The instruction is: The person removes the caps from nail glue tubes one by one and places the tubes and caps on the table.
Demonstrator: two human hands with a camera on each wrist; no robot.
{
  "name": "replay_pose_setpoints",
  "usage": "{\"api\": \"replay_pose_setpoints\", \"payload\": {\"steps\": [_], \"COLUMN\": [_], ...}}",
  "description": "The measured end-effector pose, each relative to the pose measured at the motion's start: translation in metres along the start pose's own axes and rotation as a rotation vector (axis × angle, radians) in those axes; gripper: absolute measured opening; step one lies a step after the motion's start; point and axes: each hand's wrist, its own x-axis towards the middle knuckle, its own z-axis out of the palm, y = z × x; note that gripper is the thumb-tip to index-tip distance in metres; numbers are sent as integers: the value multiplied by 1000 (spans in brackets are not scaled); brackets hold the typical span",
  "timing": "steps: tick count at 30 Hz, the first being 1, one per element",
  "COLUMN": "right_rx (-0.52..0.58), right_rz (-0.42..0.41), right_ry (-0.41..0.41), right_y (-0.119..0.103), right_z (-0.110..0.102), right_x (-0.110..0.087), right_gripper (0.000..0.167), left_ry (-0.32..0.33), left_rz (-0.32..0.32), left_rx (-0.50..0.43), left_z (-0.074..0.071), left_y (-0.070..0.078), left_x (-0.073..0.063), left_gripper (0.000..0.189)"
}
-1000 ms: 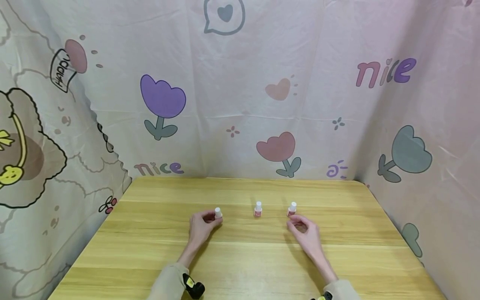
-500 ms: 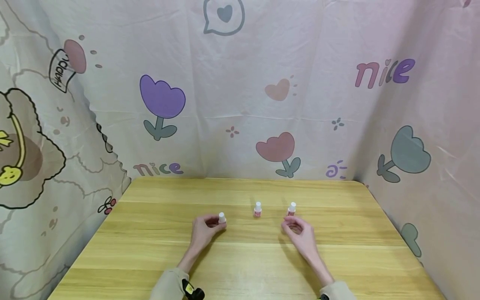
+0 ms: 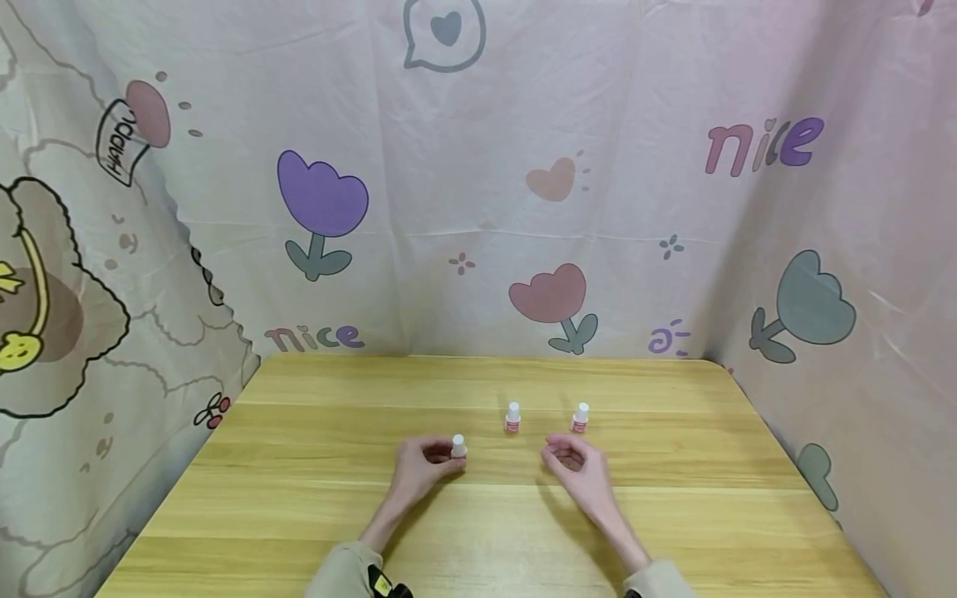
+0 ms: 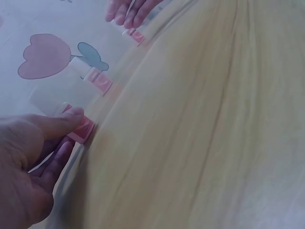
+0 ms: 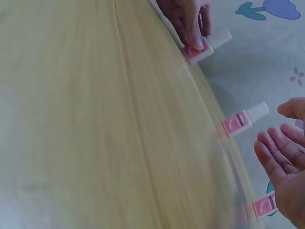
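Moved over worktop (image 3: 478, 531): left hand (image 3: 420, 475) toward the right and near edges, held bottle (image 3: 458, 447) carried along; right hand (image 3: 584, 475) inward, away from the right edge. Left hand pinches held bottle, upright, thumb and fingers. Right hand loosely bent, near right bottle (image 3: 580, 419). Right bottle, middle bottle (image 3: 512, 419) unmoved, upright, nearer far edge.

Smooth, plastic-looking bottles (image 3: 512, 420) with flat, matt labels (image 5: 236, 123) stand before me on a smooth wood-grain table (image 3: 508, 531) with a soft sheen; the backdrop (image 3: 434, 187) is creased cloth, my sleeves (image 3: 338, 573) matt fabric.
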Motion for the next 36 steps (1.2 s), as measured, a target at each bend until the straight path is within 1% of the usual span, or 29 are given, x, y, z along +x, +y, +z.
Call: {"api": "replay_pose_setpoints", "payload": {"steps": [4,10,14,20,26,30,36], "right_rx": [14,48,60,53,48,50,70], "right_rz": [15,8,-4,-38,-74,-105,-185], "right_ry": [-22,-81,-126,-201,-276,-297,-297], "right_y": [-1,-2,-1,-2,-3,-3,-2], "right_z": [5,12,16,21,25,28,32], "right_x": [-1,-3,-4,-5,-7,-7,-8], "right_gripper": [26,28,29,30,33,33,27], "left_ry": [-47,-125,-161,-210,-247,-276,-323], "left_rz": [-1,15,25,33,29,18,32], "left_rx": [-18,-59,-80,-113,-131,-139,-153], "left_z": [5,12,16,22,27,30,33], "left_y": [1,2,2,5,8,10,10], "left_x": [-3,-5,-6,-10,-12,-13,-14], "left_gripper": [27,28,29,29,29,30,30]}}
